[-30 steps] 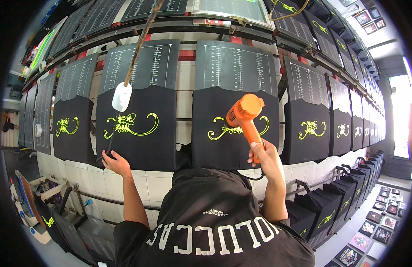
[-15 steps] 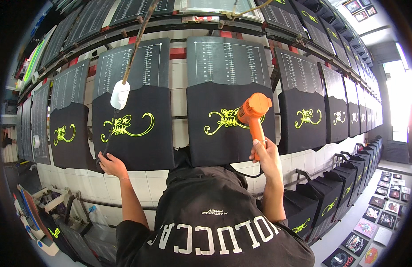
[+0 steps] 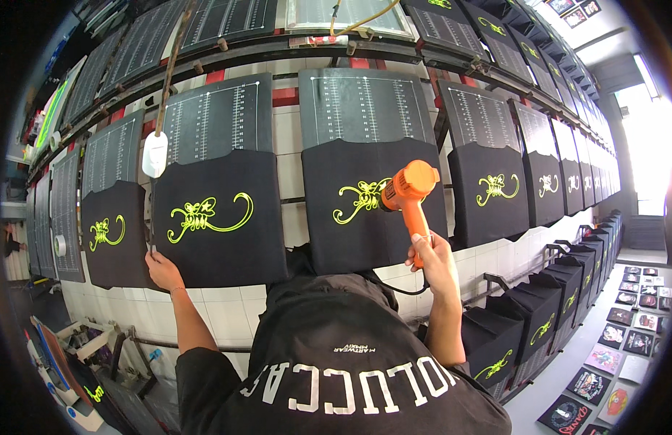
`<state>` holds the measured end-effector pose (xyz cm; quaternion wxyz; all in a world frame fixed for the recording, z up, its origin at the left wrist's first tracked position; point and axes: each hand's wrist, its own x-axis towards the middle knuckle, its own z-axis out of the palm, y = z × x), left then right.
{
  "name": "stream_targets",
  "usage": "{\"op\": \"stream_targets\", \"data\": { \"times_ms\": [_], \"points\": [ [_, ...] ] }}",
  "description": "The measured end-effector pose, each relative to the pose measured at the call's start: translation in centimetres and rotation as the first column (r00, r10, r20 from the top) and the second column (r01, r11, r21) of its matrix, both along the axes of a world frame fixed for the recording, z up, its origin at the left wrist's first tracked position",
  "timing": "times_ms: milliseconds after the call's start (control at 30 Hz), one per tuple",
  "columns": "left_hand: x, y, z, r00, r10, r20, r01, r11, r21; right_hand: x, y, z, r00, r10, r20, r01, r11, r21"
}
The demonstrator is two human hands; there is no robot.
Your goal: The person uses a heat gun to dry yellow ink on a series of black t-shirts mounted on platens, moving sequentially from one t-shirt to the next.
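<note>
The right hand [image 3: 431, 255] holds an orange heat gun [image 3: 410, 192] by its grip, fingers wrapped around the handle, nozzle turned left toward the neon-yellow scorpion print [image 3: 359, 200] on the black garment [image 3: 372, 206] stretched over the middle platen; the nozzle stands just beside the print, apparently so that hot air falls squarely on the ink. A black cord [image 3: 394, 286] hangs from the handle. The left hand [image 3: 162, 267] rests on the lower edge of the neighbouring black garment [image 3: 220, 221], fingers bent against the cloth, seemingly steadying it; whether they pinch it cannot be told. A white pendant switch [image 3: 154, 154] hangs on a cable before that platen. The platens [image 3: 365, 109], black with white ruled scales, run in a long tilted row along a white-tiled wall [image 3: 227, 315], each carrying the same print. Printed black bags [image 3: 546, 326] hang along a lower rail at right, finished prints lie on the floor [image 3: 626, 319], and daylight enters from a doorway [image 3: 651, 152] at far right
</note>
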<state>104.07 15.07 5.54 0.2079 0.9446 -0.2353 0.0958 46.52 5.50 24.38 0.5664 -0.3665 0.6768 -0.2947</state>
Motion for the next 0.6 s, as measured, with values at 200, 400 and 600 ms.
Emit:
{"op": "stream_targets", "data": {
  "times_ms": [200, 400, 600],
  "points": [
    [2.2, 0.1, -0.3, 0.999, -0.032, 0.026, 0.031, 0.998, 0.056, 0.7, 0.2, -0.1, 0.998, 0.0, 0.057, -0.001, 1.0, 0.018],
    [2.3, 0.1, -1.4, 0.999, -0.015, -0.037, 0.019, 0.992, 0.127, 1.4, 0.1, 0.1, 0.997, 0.019, 0.074, -0.022, 0.999, 0.04],
    [2.8, -0.1, -2.7, 0.995, -0.01, -0.096, 0.025, 0.987, 0.161, 2.3, -1.0, -0.5, 0.999, 0.014, 0.051, -0.015, 1.0, 0.006]
  ]
}}
